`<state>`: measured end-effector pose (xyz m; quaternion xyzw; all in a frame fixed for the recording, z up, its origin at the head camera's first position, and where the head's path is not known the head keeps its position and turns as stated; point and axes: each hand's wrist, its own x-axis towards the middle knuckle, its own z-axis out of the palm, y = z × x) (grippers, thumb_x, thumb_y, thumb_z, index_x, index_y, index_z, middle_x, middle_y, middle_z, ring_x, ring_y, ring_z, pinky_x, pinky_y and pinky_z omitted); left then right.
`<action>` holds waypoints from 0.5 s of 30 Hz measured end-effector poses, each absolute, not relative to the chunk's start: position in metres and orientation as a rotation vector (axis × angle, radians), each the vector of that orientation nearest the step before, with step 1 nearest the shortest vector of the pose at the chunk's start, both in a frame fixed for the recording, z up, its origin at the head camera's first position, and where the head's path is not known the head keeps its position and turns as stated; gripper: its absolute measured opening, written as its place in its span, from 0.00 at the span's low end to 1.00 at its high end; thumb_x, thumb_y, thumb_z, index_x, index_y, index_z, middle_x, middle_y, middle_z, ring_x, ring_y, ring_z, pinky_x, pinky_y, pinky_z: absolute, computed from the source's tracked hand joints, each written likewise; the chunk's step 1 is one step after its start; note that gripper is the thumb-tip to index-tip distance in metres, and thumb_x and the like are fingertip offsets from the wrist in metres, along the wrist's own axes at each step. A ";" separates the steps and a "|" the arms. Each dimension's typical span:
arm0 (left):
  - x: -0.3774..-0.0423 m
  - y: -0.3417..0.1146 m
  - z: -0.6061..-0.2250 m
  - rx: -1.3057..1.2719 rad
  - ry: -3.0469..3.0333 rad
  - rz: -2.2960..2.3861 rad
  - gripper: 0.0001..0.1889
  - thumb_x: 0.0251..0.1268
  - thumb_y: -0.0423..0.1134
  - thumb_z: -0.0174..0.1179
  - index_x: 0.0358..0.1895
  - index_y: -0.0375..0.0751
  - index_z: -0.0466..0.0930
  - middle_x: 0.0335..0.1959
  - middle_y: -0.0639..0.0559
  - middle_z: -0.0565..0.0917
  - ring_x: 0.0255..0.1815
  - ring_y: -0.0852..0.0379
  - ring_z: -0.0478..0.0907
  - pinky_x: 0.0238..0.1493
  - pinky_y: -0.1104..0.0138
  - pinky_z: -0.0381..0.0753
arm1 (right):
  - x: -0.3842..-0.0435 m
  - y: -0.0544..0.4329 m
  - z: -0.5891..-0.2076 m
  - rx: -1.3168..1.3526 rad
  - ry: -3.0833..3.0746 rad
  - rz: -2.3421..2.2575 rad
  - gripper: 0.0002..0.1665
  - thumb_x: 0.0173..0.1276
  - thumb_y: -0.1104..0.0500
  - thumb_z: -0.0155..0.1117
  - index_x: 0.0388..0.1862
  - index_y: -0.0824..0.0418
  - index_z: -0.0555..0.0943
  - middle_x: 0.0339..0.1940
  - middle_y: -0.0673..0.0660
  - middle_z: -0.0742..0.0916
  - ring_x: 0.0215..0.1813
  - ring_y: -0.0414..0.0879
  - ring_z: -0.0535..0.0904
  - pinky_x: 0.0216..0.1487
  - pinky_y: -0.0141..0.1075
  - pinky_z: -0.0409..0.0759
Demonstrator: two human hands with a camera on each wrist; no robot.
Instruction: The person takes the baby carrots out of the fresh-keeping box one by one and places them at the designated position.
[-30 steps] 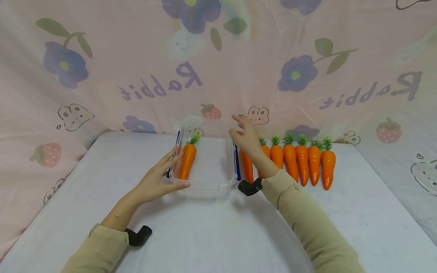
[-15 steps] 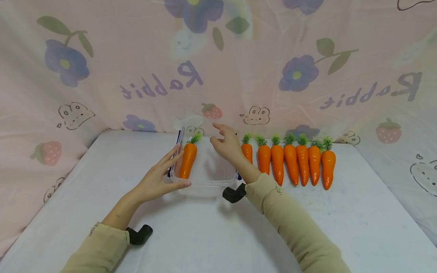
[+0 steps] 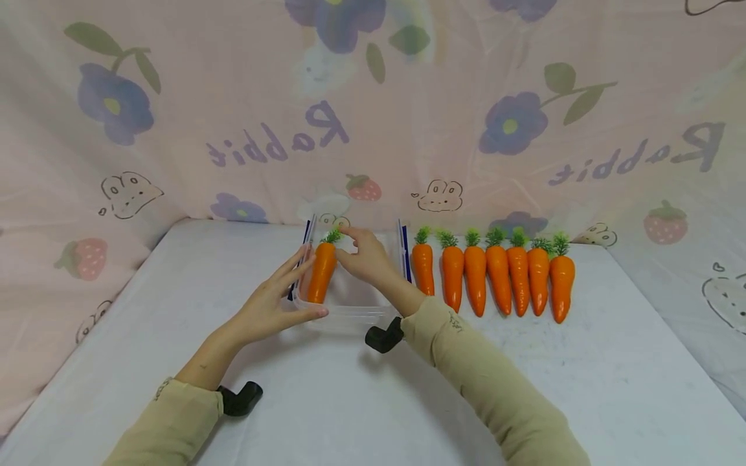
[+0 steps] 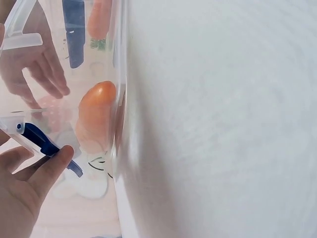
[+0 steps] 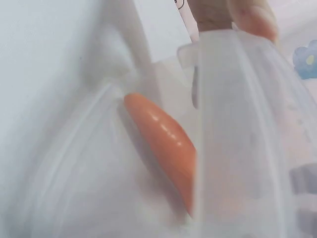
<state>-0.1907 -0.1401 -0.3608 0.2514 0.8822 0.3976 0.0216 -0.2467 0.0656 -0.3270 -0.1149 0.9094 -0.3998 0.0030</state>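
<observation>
A clear plastic box point(image 3: 361, 311) with blue side clips holds one orange carrot point(image 3: 322, 275) with green top, lying along its left side. My left hand point(image 3: 265, 314) rests at the box's left front corner, fingers spread along the left wall, thumb on the front rim. One fingertip touches a blue clip point(image 4: 42, 141) in the left wrist view. My right hand point(image 3: 367, 255) is inside the box's outline, index finger and thumb apart, tips right beside the carrot's green top. The carrot's tapered body point(image 5: 166, 144) shows in the right wrist view.
To the right of the box, several more carrots point(image 3: 498, 275) lie in a row on the white table point(image 3: 361, 408), green tops toward the back. Patterned pink fabric point(image 3: 262, 84) hangs behind and at the sides. Each sleeve has a dark device at the cuff.
My right hand has moved left and down, from over the box's right edge to the carrot inside. The left hand has stayed on the box.
</observation>
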 end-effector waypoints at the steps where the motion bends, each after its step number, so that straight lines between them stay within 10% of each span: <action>1: -0.191 -0.140 -0.361 0.783 2.731 1.235 0.49 0.54 0.57 0.68 0.77 0.55 0.50 0.79 0.60 0.42 0.77 0.40 0.48 0.63 0.34 0.61 | -0.247 0.064 -0.327 -0.370 2.844 -1.239 0.30 0.68 0.57 0.58 0.69 0.58 0.70 0.68 0.63 0.73 0.63 0.62 0.74 0.58 0.50 0.78; 15: -0.192 -0.142 -0.362 0.799 2.739 1.237 0.49 0.53 0.57 0.69 0.76 0.58 0.50 0.79 0.60 0.42 0.77 0.42 0.48 0.65 0.35 0.60 | -0.256 0.040 -0.332 -0.461 2.804 -0.998 0.31 0.67 0.54 0.58 0.69 0.60 0.70 0.68 0.61 0.75 0.69 0.56 0.69 0.70 0.50 0.67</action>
